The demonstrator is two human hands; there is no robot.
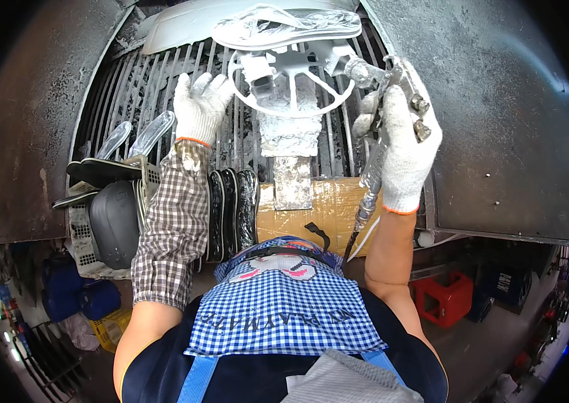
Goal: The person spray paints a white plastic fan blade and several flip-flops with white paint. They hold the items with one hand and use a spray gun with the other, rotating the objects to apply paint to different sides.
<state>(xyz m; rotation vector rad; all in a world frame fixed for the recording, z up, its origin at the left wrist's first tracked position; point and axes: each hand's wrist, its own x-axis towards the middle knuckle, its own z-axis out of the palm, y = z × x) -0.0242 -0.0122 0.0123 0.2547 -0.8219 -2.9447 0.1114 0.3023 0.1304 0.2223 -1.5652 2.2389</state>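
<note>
My left hand, in a white knit glove, hovers over the slatted grate left of a white spoked wheel. Its fingers are spread and hold nothing. On top of the wheel rests a white shoe sole with a clear plastic-looking, strap-like piece over it. My right hand, also gloved, is wrapped round a spray gun coated in pale paint. The gun's nozzle end points left at the wheel's right side. A wrapped hose hangs down from the gun.
Dark metal walls flank the slatted grate. By my left forearm stands a plastic basket with dark soles. Several black soles stand upright beside brown cardboard. A red container sits on the floor at right.
</note>
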